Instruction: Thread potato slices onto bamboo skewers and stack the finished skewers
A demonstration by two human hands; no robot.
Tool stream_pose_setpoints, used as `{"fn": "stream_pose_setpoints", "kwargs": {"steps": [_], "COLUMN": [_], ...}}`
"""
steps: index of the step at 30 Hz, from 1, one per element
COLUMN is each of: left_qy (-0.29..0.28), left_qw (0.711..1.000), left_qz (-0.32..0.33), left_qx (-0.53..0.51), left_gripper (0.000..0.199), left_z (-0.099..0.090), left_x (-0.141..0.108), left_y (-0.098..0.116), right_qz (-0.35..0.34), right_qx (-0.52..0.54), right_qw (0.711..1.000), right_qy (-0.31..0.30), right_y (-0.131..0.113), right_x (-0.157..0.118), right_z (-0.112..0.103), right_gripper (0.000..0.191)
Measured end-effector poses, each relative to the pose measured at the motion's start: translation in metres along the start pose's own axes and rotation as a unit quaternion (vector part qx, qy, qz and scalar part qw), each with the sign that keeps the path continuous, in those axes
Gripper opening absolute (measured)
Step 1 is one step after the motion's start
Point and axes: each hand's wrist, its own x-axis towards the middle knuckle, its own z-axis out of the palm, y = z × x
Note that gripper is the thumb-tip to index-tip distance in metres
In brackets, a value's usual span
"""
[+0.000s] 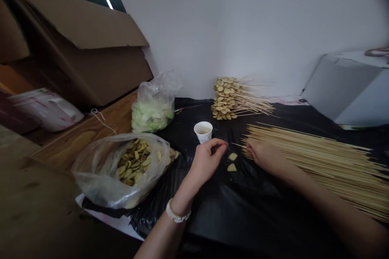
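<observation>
My right hand (264, 153) is closed on a thin bamboo skewer (238, 145), its tip pointing left. Facing that tip, my left hand (209, 158) has thumb and fingers pinched together; anything between them is too small or hidden to make out. A small gap lies between fingertips and skewer tip. Two pale potato-like slices (232, 156) rest on the black plastic sheet (240, 210) between the hands. Beyond my left hand stands a white paper cup (203, 130) with some liquid inside. Under and behind my right hand spreads a large heap of bare skewers (322, 162).
An open plastic bag of slices (133, 166) sits left, with a bag of pale green vegetable pieces (152, 113) behind. Filled skewers (226, 97) are stacked by the wall. A cardboard box (100, 64) stands back left, a white box (343, 89) right.
</observation>
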Motion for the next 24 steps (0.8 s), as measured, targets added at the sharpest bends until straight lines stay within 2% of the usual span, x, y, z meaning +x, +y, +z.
{"fn": "stream_pose_setpoints", "kwargs": {"steps": [2, 4, 5, 8, 10, 12, 15, 18, 22, 24], "left_qy": [-0.025, 0.007, 0.044, 0.153, 0.164, 0.110, -0.023, -0.106, -0.132, -0.103], "left_qw": [0.999, 0.999, 0.996, 0.969, 0.932, 0.895, 0.882, 0.887, 0.889, 0.891], "left_qz": [0.009, -0.011, -0.028, -0.081, -0.125, -0.161, -0.205, -0.224, -0.214, -0.206], "left_qx": [0.021, 0.045, 0.068, 0.175, 0.297, 0.400, 0.424, 0.389, 0.382, 0.390], "left_gripper": [0.023, 0.024, 0.026, 0.033, 0.034, 0.031, 0.038, 0.055, 0.070, 0.069], "left_z": [-0.026, -0.062, -0.083, -0.152, -0.190, -0.215, -0.227, -0.221, -0.208, -0.204], "left_x": [-0.013, -0.027, -0.033, -0.045, -0.051, -0.057, -0.065, -0.071, -0.074, -0.075], "left_y": [0.020, 0.031, 0.031, 0.009, -0.014, -0.035, -0.051, -0.056, -0.060, -0.063], "right_qz": [-0.004, -0.013, -0.016, -0.015, -0.009, -0.008, -0.014, -0.009, -0.009, -0.010], "right_qx": [-0.001, 0.000, 0.000, -0.004, -0.010, -0.016, -0.014, -0.011, -0.006, -0.005], "right_qw": [1.000, 1.000, 1.000, 1.000, 1.000, 1.000, 1.000, 1.000, 1.000, 1.000], "right_qy": [0.003, 0.008, 0.010, 0.013, 0.014, 0.014, 0.009, 0.002, 0.001, -0.001], "right_y": [0.002, 0.004, 0.004, 0.004, 0.003, 0.004, 0.004, 0.005, 0.004, 0.004], "right_x": [0.000, 0.000, 0.000, 0.000, 0.000, 0.000, 0.001, 0.001, 0.001, 0.001], "right_z": [0.002, 0.003, 0.004, 0.005, 0.006, 0.007, 0.008, 0.008, 0.007, 0.007], "right_gripper": [0.016, 0.016, 0.017, 0.017, 0.018, 0.019, 0.020, 0.021, 0.021, 0.022]}}
